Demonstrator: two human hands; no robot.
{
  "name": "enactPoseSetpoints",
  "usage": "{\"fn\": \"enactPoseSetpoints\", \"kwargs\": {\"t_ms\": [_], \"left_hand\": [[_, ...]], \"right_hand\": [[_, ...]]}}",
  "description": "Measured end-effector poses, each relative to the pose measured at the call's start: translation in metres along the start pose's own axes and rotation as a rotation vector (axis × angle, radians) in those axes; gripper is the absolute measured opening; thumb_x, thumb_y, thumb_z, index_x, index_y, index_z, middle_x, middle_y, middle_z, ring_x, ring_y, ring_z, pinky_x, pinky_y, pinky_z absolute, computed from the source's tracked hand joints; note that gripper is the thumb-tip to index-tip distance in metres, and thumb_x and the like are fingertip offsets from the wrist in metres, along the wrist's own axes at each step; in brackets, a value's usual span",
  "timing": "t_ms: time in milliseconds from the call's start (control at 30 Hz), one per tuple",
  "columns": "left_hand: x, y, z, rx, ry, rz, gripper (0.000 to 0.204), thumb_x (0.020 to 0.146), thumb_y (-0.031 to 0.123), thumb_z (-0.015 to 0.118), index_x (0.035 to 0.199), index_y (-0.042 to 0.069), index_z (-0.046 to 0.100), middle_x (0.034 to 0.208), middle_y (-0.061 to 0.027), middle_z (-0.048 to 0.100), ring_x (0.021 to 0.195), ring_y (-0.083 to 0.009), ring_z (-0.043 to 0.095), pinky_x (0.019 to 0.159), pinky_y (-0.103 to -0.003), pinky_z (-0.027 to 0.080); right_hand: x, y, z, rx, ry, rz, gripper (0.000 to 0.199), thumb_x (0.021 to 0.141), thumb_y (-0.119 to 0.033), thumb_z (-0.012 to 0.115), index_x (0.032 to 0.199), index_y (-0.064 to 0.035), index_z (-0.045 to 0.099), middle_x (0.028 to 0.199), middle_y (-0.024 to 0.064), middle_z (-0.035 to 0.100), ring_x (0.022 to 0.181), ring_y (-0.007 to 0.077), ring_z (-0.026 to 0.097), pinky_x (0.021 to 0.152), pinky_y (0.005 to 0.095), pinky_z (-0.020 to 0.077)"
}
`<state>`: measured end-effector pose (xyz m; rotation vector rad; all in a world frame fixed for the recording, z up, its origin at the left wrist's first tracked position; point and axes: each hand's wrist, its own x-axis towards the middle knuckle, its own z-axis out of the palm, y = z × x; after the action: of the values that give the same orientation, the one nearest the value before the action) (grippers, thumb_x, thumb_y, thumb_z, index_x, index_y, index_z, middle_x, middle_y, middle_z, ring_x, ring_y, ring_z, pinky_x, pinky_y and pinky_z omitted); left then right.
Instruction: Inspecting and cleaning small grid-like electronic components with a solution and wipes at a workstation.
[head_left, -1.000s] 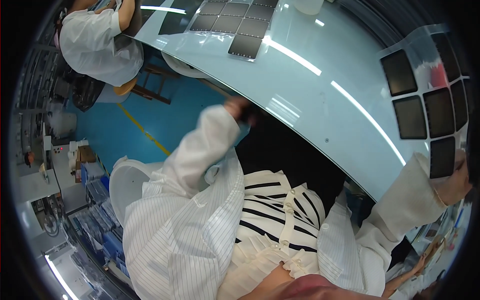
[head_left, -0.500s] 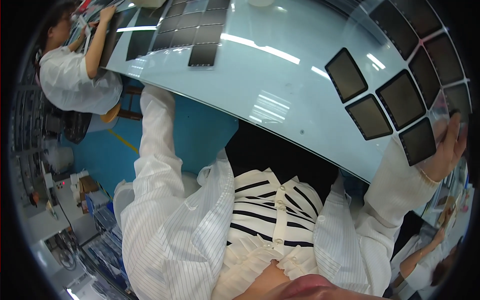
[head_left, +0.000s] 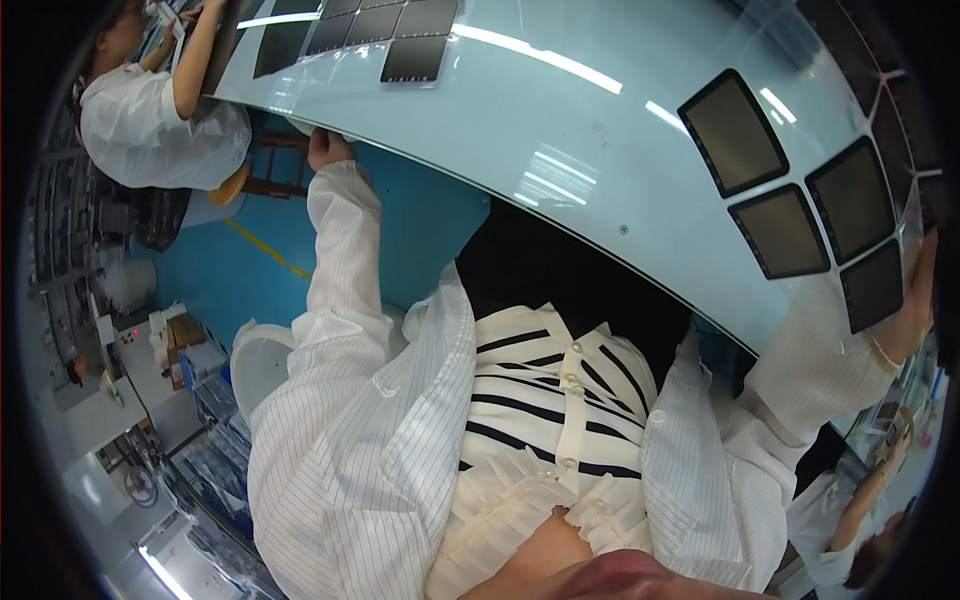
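Observation:
My left hand (head_left: pixel 330 148) is at the table's near edge on the left, fingers curled in; whatever they hold, if anything, is hidden. Far to the right, my right hand (head_left: pixel 912 305) reaches over the table beside a dark rectangular panel (head_left: pixel 872 286) with a black border. Its fingers run into the dark rim of the picture, so their grip cannot be read. Close by lie more such panels: an upper one (head_left: pixel 733 132), a lower one (head_left: pixel 780 232) and a larger-looking one (head_left: pixel 851 200). Several others fade into the rim.
The glossy pale table (head_left: pixel 560 110) spans the upper picture, reflecting ceiling lights. More dark panels (head_left: pixel 412 60) lie in rows at the far left. A co-worker (head_left: pixel 165 135) sits left; another person (head_left: pixel 850 520) is at lower right. A wooden stool (head_left: pixel 280 163) stands on the blue floor.
My left hand has come into sight at the table edge, where only the sleeve showed before. My right hand has shifted further toward the right rim. The whole view has turned slightly.

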<state>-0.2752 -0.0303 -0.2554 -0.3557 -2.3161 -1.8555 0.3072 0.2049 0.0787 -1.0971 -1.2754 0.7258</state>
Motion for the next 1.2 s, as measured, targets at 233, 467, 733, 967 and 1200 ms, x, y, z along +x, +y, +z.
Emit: {"fn": "enactPoseSetpoints", "kwargs": {"t_ms": [233,467,733,967,1200], "left_hand": [[-0.033,0.160,-0.023,-0.263,0.477,0.265,0.015,0.097,0.014,0.053,0.098,-0.001,0.053,0.090,-0.0060,0.055,0.079,-0.0163,0.050,0.074,-0.029,0.043],[-0.098,0.297,-0.005,-0.576,-0.551,0.377,0.023,0.099,0.015,0.050,0.111,0.000,0.061,0.101,-0.0130,0.066,0.089,-0.0178,0.063,0.079,-0.029,0.051],[-0.174,0.337,0.037,-0.718,-1.679,-0.179,0.065,0.101,0.050,0.031,0.140,-0.001,0.041,0.116,-0.0176,0.065,0.098,-0.0228,0.064,0.083,-0.035,0.051],[-0.183,0.350,0.020,-0.624,-1.675,-0.100,0.048,0.101,0.025,0.038,0.140,-0.004,0.040,0.092,-0.0120,0.067,0.071,-0.0127,0.063,0.055,-0.023,0.051],[-0.186,0.352,0.015,-0.387,-1.733,-0.354,0.054,0.098,0.012,0.043,0.147,-0.003,0.027,0.060,-0.0018,0.056,0.044,-0.0100,0.055,0.045,-0.021,0.046]], "right_hand": [[0.009,0.010,0.004,-0.011,-0.365,-0.152,0.066,0.098,-0.022,0.057,0.153,-0.0115,0.023,0.135,0.0151,0.053,0.105,0.0163,0.056,0.084,0.0223,0.0466],[0.014,0.042,-0.013,-0.004,-0.334,-0.150,0.049,0.096,-0.010,0.058,0.143,-0.0064,0.043,0.131,0.0112,0.058,0.119,0.0177,0.058,0.095,0.0254,0.0493],[-0.007,0.040,0.013,0.335,-0.529,0.048,0.051,0.095,-0.011,0.060,0.143,-0.0087,0.044,0.123,0.0104,0.064,0.107,0.0155,0.065,0.086,0.0214,0.0519],[-0.010,0.058,0.003,0.424,-0.579,0.142,0.047,0.092,-0.012,0.065,0.136,-0.0069,0.051,0.099,0.0044,0.070,0.062,0.0063,0.058,0.055,0.0177,0.0449],[-0.002,0.080,-0.009,0.291,-0.355,0.333,0.048,0.095,-0.010,0.059,0.140,-0.0025,0.045,0.098,0.0027,0.066,0.058,0.0066,0.048,0.052,0.0189,0.0357]]}}
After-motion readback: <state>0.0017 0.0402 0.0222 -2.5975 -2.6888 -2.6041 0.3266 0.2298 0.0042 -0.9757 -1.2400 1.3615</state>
